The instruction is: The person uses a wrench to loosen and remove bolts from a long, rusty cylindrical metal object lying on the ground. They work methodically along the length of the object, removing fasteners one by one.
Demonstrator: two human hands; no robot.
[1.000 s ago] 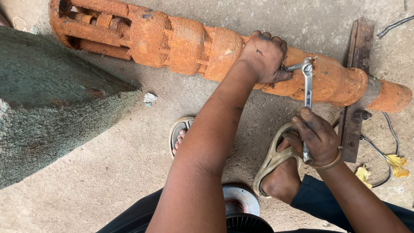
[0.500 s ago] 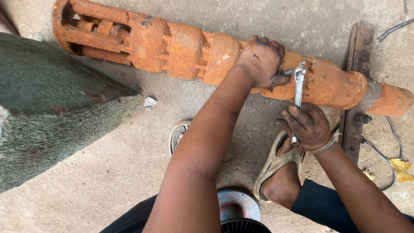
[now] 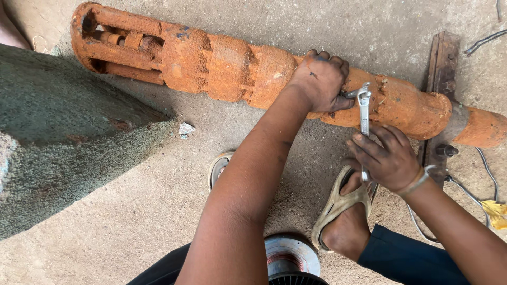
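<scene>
Far side: rusty pump body [image 3: 227, 66] blocks passage across the floor.
Left: green mound [image 3: 58, 142] obstructs.
Right: steel bar [image 3: 441, 68], cables [image 3: 465, 187].
Centre floor: open concrete [image 3: 132, 211].

Long rusty orange pump body [image 3: 232, 66] flat on concrete, silver wrench [image 3: 364, 108] upright against it.
</scene>
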